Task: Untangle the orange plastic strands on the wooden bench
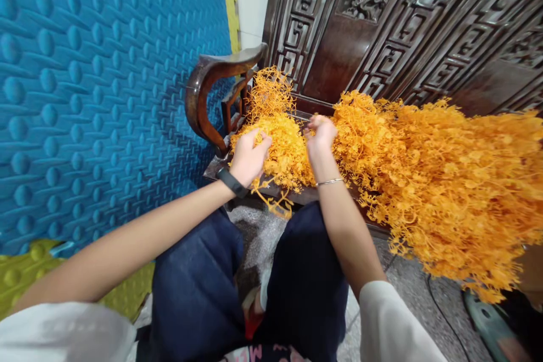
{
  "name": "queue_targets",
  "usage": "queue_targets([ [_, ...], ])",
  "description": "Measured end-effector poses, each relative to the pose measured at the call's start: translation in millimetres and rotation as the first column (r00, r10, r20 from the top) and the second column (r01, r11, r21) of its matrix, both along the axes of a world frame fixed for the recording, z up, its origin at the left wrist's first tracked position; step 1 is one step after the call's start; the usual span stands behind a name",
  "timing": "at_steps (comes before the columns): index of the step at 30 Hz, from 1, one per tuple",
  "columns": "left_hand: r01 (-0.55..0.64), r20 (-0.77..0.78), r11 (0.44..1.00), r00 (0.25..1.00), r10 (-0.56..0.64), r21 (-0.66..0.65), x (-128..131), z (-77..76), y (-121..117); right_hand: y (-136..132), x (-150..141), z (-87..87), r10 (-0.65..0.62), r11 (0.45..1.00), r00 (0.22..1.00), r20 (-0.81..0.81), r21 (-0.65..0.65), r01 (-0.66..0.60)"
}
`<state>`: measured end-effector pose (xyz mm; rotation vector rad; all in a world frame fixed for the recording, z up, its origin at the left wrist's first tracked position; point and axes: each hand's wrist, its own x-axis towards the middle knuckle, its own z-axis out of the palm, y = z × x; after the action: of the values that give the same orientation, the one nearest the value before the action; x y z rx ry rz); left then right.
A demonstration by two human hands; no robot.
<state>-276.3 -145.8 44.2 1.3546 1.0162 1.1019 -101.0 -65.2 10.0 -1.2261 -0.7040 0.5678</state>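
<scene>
A big heap of orange plastic sprigs (441,181) covers the seat of a dark carved wooden bench (339,56). A smaller clump of the same orange sprigs (284,147) lies at the bench's left end. My left hand (248,155), a black band on its wrist, is closed on the left side of that clump. My right hand (320,136), a thin bracelet on its wrist, is curled into the sprigs at the clump's right side, between it and the big heap. The fingertips of both hands are buried in the sprigs.
A blue bumpy foam mat (106,79) stands as a wall on the left, with a yellow-green mat (25,277) at its foot. The bench's curved armrest (212,79) rises by my left hand. My knees in dark trousers are below, over a grey speckled floor (263,232).
</scene>
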Motion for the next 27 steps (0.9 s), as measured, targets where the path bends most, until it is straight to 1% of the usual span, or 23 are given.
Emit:
queue_targets([
  [1, 0.023, 0.034, 0.998, 0.999, -0.022, -0.050, -2, 2.6, -7, 4, 19, 1.2, -0.108, 0.994, 0.994, 0.027, 0.034, 0.107],
  [2, 0.073, 0.055, 0.994, 0.996, -0.069, -0.083, -4, 5.3, -14, 7, 35, 1.7, -0.160, 0.986, 0.984, 0.079, 0.069, 0.155],
  [4, 0.173, 0.089, 0.978, 0.983, -0.163, -0.116, -7, 10.1, -22, 10, 55, -0.4, -0.126, 0.991, 0.975, 0.184, 0.067, 0.116],
  [5, 0.214, 0.101, 0.969, 0.974, -0.202, -0.125, -8, 11.8, -23, 11, 58, -2.8, -0.072, 0.997, 0.970, 0.233, 0.047, 0.062],
  [8, 0.295, 0.132, 0.933, 0.953, -0.272, -0.204, -13, 13.6, -19, 12, 50, -11.7, 0.109, 0.994, 0.940, 0.322, -0.033, -0.104],
  [11, 0.341, 0.173, 0.883, 0.938, -0.299, -0.322, -20, 12.9, -12, 18, 36, -17.6, 0.188, 0.982, 0.918, 0.348, -0.100, -0.163],
  [15, 0.392, 0.236, 0.826, 0.918, -0.319, -0.406, -31, 12.4, -5, 26, 30, -20.4, 0.219, 0.972, 0.917, 0.332, -0.155, -0.176],
  [18, 0.401, 0.252, 0.798, 0.914, -0.317, -0.450, -37, 12.0, -2, 32, 30, -23.3, 0.222, 0.973, 0.906, 0.361, -0.140, -0.183],
  [20, 0.410, 0.265, 0.790, 0.910, -0.319, -0.456, -40, 11.4, 1, 36, 31, -26.5, 0.180, 0.982, 0.899, 0.399, -0.128, -0.140],
  [22, 0.426, 0.287, 0.785, 0.901, -0.325, -0.450, -42, 10.2, 4, 40, 33, -29.9, 0.166, 0.982, 0.888, 0.429, -0.151, -0.110],
  [25, 0.435, 0.324, 0.781, 0.893, -0.312, -0.448, -44, 7.9, 11, 43, 37, -31.9, 0.238, 0.962, 0.853, 0.464, -0.233, -0.142],
  [27, 0.437, 0.364, 0.777, 0.886, -0.287, -0.452, -45, 6.9, 14, 39, 38, -28.5, 0.240, 0.963, 0.835, 0.495, -0.230, -0.140],
])
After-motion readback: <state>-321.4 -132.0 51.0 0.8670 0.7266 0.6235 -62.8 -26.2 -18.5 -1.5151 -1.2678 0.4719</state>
